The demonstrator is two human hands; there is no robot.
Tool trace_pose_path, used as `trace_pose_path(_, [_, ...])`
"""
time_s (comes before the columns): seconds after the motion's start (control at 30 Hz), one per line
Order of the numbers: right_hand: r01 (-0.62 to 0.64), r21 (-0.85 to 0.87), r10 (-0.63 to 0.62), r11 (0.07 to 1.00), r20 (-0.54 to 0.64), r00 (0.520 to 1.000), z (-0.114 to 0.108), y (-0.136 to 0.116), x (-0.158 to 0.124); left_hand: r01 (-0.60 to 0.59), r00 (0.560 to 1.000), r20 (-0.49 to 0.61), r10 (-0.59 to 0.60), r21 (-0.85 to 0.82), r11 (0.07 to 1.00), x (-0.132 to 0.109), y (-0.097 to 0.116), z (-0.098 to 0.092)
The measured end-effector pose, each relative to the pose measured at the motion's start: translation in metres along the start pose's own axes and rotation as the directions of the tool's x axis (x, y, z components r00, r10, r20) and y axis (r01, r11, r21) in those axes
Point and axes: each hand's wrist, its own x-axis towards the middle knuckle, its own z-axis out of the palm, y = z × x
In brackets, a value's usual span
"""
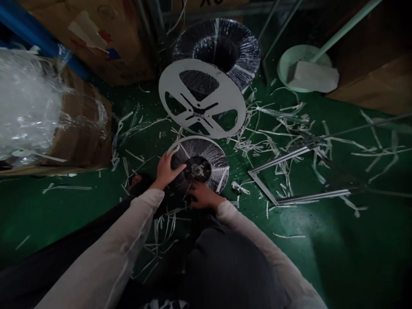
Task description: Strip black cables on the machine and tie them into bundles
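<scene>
A reel [217, 159] wound with dark, film-wrapped material stands on the floor between my feet, with a pale disc edge behind it and a black round hub [197, 170] at its centre. My left hand [167, 171] lies against the reel's left side, fingers toward its rim and thumb stretched out toward the hub. Just below the hub, my right hand [205, 195] touches the reel's near side with bent fingers apart; its fingertips are partly in shadow. Right behind this reel leans a large pale flange [230, 101] with cut-out openings. A bigger film-wrapped coil [247, 47] stands behind the flange.
White strap scraps [251, 146] litter the green floor. A metal frame [264, 189] lies at the right. Film-wrapped cardboard [83, 128] stands left, another carton [128, 47] behind it. At the back right, a pale basin [285, 64] holds a whitish block [313, 76].
</scene>
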Motion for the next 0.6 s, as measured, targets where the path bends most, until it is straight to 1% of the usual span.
trace_pose_path(0.03, [0.030, 0.086, -0.025, 0.996, -0.065, 0.998, -0.002, 0.001, -0.013, -0.073, 0.997, 0.026, 0.072, 0.060, 0.996, 0.008, 0.010, 0.000])
trace_pose_path(0.07, [0.014, 0.172, 0.011, 0.985, -0.148, 0.989, -0.004, 0.003, -0.024, -0.122, 0.991, 0.059, 0.117, 0.100, 0.987, 0.016, 0.020, 0.000])
trace_pose_path(0.1, [-0.034, 0.244, 0.097, 0.969, -0.250, 0.963, -0.005, 0.006, -0.034, -0.155, 0.986, 0.089, 0.144, 0.130, 0.979, 0.023, 0.027, 0.002])
trace_pose_path(0.13, [-0.099, 0.295, 0.206, 0.950, -0.358, 0.911, -0.006, 0.010, -0.041, -0.174, 0.981, 0.112, 0.158, 0.155, 0.972, 0.029, 0.033, 0.004])
trace_pose_path(0.17, [-0.160, 0.322, 0.301, 0.933, -0.456, 0.838, -0.007, 0.015, -0.046, -0.180, 0.979, 0.126, 0.160, 0.177, 0.968, 0.033, 0.037, 0.006])
trace_pose_path(0.2, [-0.200, 0.322, 0.350, 0.925, -0.525, 0.776, -0.006, 0.021, -0.047, -0.178, 0.979, 0.131, 0.154, 0.194, 0.965, 0.036, 0.040, 0.008])
trace_pose_path(0.23, [-0.217, 0.300, 0.355, 0.929, -0.558, 0.750, -0.006, 0.026, -0.046, -0.171, 0.981, 0.130, 0.146, 0.207, 0.963, 0.037, 0.042, 0.009])
trace_pose_path(0.27, [-0.217, 0.268, 0.335, 0.939, -0.559, 0.758, -0.004, 0.032, -0.044, -0.165, 0.982, 0.125, 0.140, 0.217, 0.962, 0.038, 0.043, 0.010])
trace_pose_path(0.33, [-0.209, 0.216, 0.293, 0.954, -0.516, 0.805, -0.001, 0.040, -0.037, -0.160, 0.984, 0.119, 0.135, 0.233, 0.959, 0.037, 0.044, 0.010])
trace_pose_path(0.37, [-0.209, 0.201, 0.284, 0.957, -0.497, 0.820, 0.001, 0.043, -0.035, -0.161, 0.983, 0.122, 0.135, 0.242, 0.957, 0.036, 0.045, 0.010])
trace_pose_path(0.5, [-0.177, 0.173, 0.241, 0.969, -0.496, 0.834, 0.006, 0.044, -0.036, -0.168, 0.980, 0.157, 0.126, 0.296, 0.940, 0.036, 0.046, 0.005])
trace_pose_path(0.6, [-0.162, 0.158, 0.221, 0.974, -0.512, 0.830, 0.006, 0.042, -0.039, -0.168, 0.978, 0.169, 0.119, 0.308, 0.936, 0.036, 0.045, 0.002])
